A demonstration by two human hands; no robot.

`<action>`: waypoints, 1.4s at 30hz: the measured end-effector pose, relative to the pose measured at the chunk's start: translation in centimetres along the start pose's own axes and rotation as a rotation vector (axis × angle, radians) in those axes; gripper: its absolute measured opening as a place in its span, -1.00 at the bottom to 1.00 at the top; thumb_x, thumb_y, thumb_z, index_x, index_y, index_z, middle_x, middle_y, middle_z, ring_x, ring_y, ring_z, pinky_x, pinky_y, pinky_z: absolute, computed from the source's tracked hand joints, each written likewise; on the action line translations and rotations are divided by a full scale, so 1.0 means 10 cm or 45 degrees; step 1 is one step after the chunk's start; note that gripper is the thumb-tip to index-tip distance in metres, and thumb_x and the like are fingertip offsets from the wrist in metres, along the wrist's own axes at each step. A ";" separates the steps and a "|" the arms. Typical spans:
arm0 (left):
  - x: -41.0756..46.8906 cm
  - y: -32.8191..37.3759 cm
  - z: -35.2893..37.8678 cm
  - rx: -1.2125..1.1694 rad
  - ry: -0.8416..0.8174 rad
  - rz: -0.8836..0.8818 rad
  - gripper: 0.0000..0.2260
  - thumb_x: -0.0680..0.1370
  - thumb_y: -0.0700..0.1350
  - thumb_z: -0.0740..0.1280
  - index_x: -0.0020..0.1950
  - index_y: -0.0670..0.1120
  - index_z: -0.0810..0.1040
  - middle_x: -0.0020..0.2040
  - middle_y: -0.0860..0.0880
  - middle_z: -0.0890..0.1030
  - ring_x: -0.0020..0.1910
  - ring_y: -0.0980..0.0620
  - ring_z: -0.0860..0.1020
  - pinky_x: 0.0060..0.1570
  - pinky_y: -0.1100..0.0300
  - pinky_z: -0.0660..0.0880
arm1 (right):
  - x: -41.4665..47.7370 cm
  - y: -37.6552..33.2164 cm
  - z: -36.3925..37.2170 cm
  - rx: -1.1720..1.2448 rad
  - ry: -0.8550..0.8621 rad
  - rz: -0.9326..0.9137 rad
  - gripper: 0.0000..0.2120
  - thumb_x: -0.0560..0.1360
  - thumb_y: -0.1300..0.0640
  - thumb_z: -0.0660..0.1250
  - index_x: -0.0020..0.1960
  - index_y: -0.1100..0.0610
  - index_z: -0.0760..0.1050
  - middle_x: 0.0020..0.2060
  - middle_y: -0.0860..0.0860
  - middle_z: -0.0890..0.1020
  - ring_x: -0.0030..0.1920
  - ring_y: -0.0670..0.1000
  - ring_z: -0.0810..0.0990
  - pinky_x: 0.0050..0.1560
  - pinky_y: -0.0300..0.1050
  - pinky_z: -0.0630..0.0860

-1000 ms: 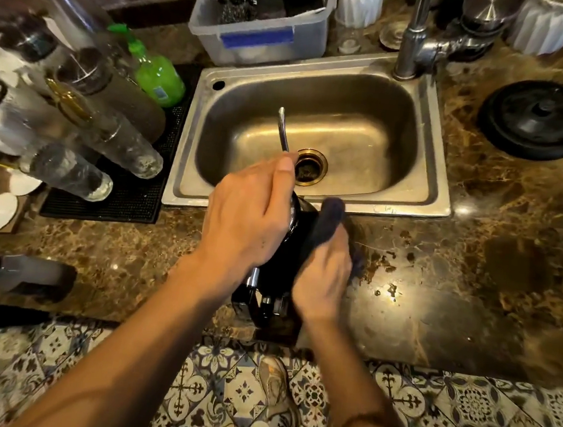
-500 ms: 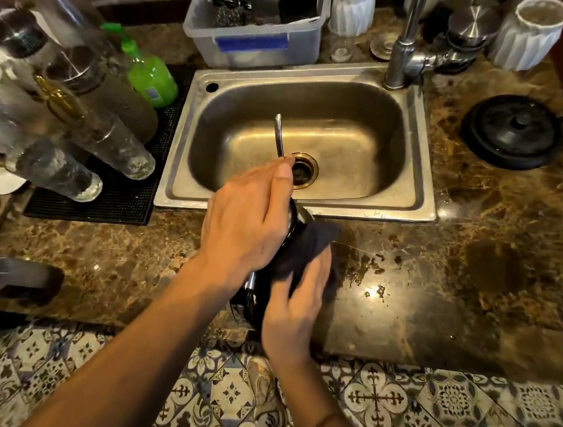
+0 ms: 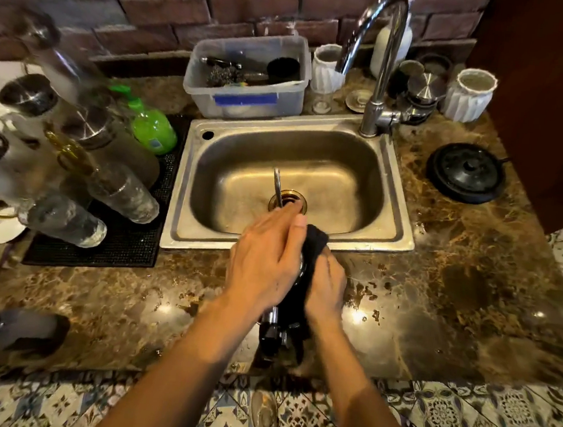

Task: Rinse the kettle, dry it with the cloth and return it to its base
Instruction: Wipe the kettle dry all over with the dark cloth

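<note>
Both hands were on the kettle (image 3: 273,333), which I held over the counter's (image 3: 437,297) front edge, just short of the sink (image 3: 394,203). Left hand (image 3: 263,263) lay closed over the kettle's top, fingers wrapped down its far side, thumb pointing toward the sink. Right hand (image 3: 327,291) pressed the dark cloth (image 3: 313,247) against the kettle's right side, fingers curled around cloth and body together. A fold of cloth stuck up between my two hands. The thin spout (image 3: 276,187) rose past my left fingers and showed against the sink bowl, near the drain (image 3: 295,199). Below my wrists I could see the kettle's dark lower part and some metal fittings; most of the body was hidden by my hands and the cloth. The round black base (image 3: 466,172) sat on the counter right of the sink, well apart from the kettle. The tap (image 3: 380,61) stood behind the sink.
</note>
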State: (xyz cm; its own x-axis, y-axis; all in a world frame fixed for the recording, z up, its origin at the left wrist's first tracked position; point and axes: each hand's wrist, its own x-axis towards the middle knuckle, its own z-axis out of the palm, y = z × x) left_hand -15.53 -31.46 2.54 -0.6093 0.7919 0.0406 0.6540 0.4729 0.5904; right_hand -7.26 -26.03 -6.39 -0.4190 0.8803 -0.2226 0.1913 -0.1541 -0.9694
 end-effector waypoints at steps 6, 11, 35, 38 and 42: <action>0.01 -0.08 -0.14 -0.345 -0.106 -0.008 -0.53 0.65 0.12 0.06 0.51 0.00 0.39 0.48 0.03 0.46 0.47 0.12 0.37 0.48 0.04 0.30 | 0.40 -0.58 -0.02 0.251 -0.220 0.390 -0.69 0.59 0.04 0.25 -0.16 0.11 0.71 -0.18 0.10 0.75 -0.07 0.09 0.70 0.02 0.05 0.57; 0.17 -0.27 -0.45 -0.740 -0.037 -0.172 -0.67 0.64 0.01 0.24 0.40 0.07 0.51 0.25 0.22 0.58 0.27 0.27 0.50 0.40 0.05 0.42 | 0.36 -0.81 -0.10 0.666 -0.194 0.531 -0.60 0.66 -0.01 0.16 0.03 0.16 0.73 0.09 0.22 0.71 0.21 0.24 0.62 0.35 0.18 0.47; 0.59 0.71 -1.85 -0.630 -0.412 0.590 -0.95 0.55 -0.11 0.41 -0.01 0.02 0.59 -0.12 0.13 0.60 -0.11 0.16 0.57 -0.02 0.19 0.50 | -0.38 -2.26 -0.42 0.825 -0.702 0.061 -0.60 0.51 0.10 0.13 -0.08 0.10 0.77 -0.08 0.10 0.76 -0.07 0.02 0.75 -0.05 -0.11 0.67; 0.53 0.83 -1.90 -0.577 -0.297 0.658 -0.93 0.55 -0.12 0.39 0.02 0.00 0.59 -0.12 0.14 0.60 -0.10 0.17 0.56 -0.04 0.20 0.50 | -0.30 -2.38 -0.51 0.460 -0.688 -0.090 -0.65 0.59 -0.03 0.19 0.09 0.05 0.72 0.07 0.14 0.73 0.11 0.10 0.70 0.21 0.11 0.60; 0.47 0.99 -1.93 -0.496 -0.141 0.690 -0.91 0.56 -0.11 0.37 0.05 -0.02 0.57 -0.08 0.07 0.62 -0.06 0.12 0.57 -0.03 0.18 0.49 | -0.21 -2.53 -0.67 -0.002 -0.533 -0.456 -0.45 0.50 -0.21 0.27 0.10 0.30 0.59 -0.03 0.36 0.65 -0.03 0.11 0.63 0.09 0.35 0.51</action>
State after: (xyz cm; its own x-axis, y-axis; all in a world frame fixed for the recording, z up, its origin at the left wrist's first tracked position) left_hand -20.60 -30.56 24.14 -0.1776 0.9227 0.3423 0.6320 -0.1597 0.7583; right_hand -5.25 -20.97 19.31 -0.7754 0.6238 0.0982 -0.0267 0.1231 -0.9920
